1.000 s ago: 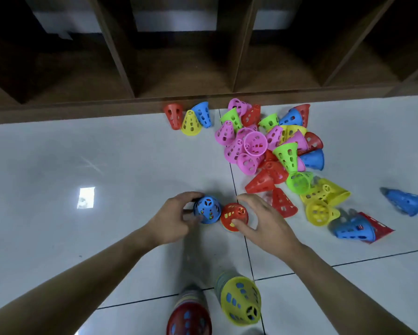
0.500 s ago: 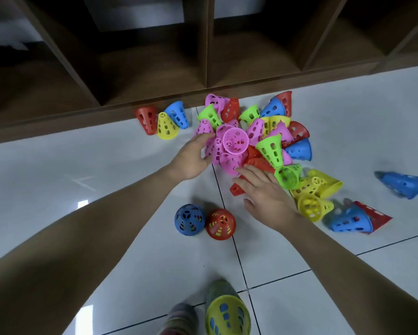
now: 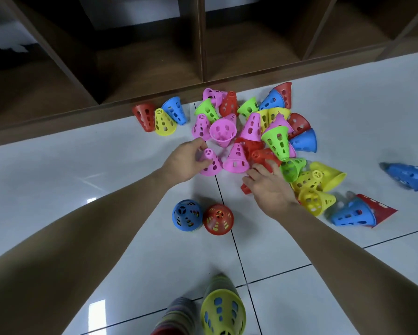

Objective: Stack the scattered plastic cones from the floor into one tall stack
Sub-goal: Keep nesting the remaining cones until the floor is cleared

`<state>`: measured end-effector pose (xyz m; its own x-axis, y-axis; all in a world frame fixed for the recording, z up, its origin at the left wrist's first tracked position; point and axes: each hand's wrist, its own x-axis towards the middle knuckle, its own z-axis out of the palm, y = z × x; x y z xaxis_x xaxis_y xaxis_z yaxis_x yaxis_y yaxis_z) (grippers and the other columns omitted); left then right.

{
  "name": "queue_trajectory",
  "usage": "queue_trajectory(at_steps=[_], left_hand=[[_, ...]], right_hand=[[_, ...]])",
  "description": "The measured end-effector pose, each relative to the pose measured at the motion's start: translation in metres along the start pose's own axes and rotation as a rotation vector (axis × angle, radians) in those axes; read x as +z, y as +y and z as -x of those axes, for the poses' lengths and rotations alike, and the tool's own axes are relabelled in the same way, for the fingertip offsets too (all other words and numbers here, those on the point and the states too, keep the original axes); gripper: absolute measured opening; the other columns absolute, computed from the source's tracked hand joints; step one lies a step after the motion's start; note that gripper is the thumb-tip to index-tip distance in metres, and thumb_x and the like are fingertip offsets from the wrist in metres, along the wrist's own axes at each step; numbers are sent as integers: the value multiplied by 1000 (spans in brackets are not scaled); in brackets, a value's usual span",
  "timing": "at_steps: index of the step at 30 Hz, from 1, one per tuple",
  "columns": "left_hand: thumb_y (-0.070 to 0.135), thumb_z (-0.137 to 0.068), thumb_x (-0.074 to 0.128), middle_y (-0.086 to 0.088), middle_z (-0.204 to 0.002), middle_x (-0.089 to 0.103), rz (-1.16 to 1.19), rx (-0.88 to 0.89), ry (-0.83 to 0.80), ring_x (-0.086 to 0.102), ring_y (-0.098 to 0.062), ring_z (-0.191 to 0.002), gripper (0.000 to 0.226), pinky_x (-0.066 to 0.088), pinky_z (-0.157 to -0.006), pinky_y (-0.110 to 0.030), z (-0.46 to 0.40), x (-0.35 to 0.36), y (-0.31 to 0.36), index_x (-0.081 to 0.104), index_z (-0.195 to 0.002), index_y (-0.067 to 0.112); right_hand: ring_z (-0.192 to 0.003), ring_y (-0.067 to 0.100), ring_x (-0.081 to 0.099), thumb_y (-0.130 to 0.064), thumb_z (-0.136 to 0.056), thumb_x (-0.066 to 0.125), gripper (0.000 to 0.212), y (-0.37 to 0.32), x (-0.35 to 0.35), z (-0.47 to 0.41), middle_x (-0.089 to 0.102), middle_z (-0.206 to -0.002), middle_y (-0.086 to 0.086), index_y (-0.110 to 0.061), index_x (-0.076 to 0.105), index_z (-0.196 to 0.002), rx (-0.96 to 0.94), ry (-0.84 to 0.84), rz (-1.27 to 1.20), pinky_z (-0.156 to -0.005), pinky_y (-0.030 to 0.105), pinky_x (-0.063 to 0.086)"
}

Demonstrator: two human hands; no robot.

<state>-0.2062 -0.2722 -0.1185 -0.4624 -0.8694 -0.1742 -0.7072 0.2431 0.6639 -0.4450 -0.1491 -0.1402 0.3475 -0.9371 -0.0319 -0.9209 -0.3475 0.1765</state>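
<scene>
Both hands had left the two short stacks, blue-topped (image 3: 187,215) and red-topped (image 3: 218,219), standing side by side on the near floor (image 3: 106,165) and reached into the far heap of loose cones. The left hand (image 3: 187,162), open half a second before, pinched the tip of an upright pink cone (image 3: 211,163) at the heap's near-left edge. The right hand (image 3: 268,187), fingers spread and relaxed, pressed down on a red cone (image 3: 263,157) without yet closing round it. That suggested the next pair was being picked for the stacks, with most of the job still ahead.

Four stacks stood in view: the two short ones, plus a taller yellow-topped stack (image 3: 223,313) and a blurred one (image 3: 176,317) beside it at the near edge. Three cones, red, yellow and blue, sat apart on the left against the wooden shelf unit (image 3: 154,68). One blue cone (image 3: 408,175) lay alone far to the right. The heap held roughly two dozen; about seven pink and four green could be counted, the rest overlapped too much to tally.
</scene>
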Motion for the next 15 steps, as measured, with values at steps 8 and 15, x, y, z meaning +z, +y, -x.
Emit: queue_trajectory(at_steps=[8,15], left_hand=[[28,-95,68,25,-100,62,257,-27,357,59,2,-96,20,46,-82,-14,95,-52,39,56,-109,19],[36,-91,64,23,-104,63,238,-12,322,60,-4,-98,21,44,-82,-12,172,-43,47,55,-107,26]], right_hand=[[-108,20,60,-42,-81,72,38,-28,-45,20,71,-105,-1,-17,68,-110,335,301,-637,-100,38,37],[-98,-9,55,-25,-84,78,35,-74,-92,39,68,-101,-12,-18,64,-115,430,318,-1220,-87,4,36]])
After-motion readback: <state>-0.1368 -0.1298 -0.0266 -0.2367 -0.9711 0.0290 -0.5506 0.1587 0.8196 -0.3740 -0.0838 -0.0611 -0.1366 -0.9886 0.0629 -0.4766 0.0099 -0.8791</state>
